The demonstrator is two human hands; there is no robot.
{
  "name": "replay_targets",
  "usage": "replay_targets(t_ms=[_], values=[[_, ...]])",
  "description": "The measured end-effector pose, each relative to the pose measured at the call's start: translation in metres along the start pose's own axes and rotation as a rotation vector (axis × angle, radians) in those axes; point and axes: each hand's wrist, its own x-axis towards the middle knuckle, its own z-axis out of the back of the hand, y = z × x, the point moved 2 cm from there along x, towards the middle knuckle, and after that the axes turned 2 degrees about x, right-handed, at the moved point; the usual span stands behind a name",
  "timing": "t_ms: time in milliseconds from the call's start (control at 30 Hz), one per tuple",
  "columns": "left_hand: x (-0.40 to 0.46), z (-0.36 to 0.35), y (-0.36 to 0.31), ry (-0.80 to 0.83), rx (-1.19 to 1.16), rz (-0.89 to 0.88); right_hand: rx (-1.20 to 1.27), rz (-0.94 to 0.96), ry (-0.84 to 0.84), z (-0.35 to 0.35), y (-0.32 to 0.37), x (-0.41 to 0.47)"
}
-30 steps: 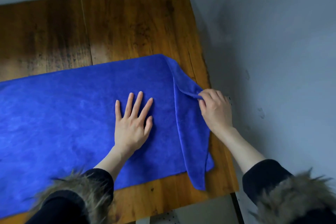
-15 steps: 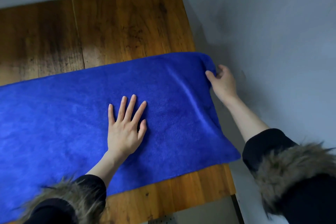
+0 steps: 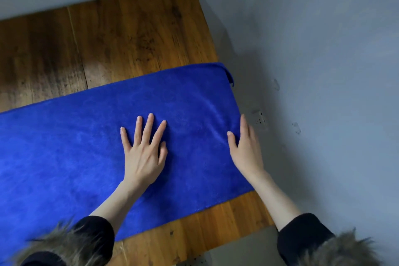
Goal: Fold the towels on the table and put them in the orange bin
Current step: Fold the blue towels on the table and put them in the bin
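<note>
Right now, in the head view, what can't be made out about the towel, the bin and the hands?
- Orange bin: not in frame anywhere.
- Blue towel: its left end is cut off by the frame's left edge; layers underneath cannot be counted.
- Right hand: most fingers seem to wrap over the towel's edge, out of sight.
- Left hand: flat on top, palm hidden.

The light is soft, even and cool, with no hard glare anywhere. A dull sheen lies on the wooden surface (image 3: 133, 34) toward its far left, where the grain looks paler. Faint, diffuse shadows sit under the left hand (image 3: 143, 153) and beside the right hand (image 3: 245, 149), whose fingers (image 3: 243, 125) look slightly smeared by motion. The blue towel (image 3: 64, 147) is saturated and its texture reads softly. The wide lens bends the surface edges, and the fur cuffs (image 3: 64, 246) at the bottom are blurred.
</note>
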Motion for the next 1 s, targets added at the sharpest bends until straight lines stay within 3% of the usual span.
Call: replay_targets(t_ms=[100,233,400,633,767,1000], values=[[0.027,0.012,-0.022,-0.006,-0.03,-0.097,-0.229,0.173,-0.052,-0.003,0.007,-0.003],[0.083,0.022,-0.069,-0.01,-0.051,-0.324,-0.325,0.198,-0.012,-0.009,0.005,-0.008],[0.138,0.024,-0.116,-0.017,0.059,-0.516,-0.037,0.228,-0.051,-0.002,-0.001,-0.017],[0.183,0.032,-0.143,-0.049,-0.055,-0.375,0.431,-0.182,-0.11,0.019,-0.044,-0.015],[0.192,0.031,-0.153,-0.073,-0.071,-0.264,0.732,-0.583,0.036,0.031,-0.085,-0.013],[0.195,0.024,-0.166,-0.044,0.06,-0.192,0.806,-0.984,0.319,0.032,-0.114,-0.028]])
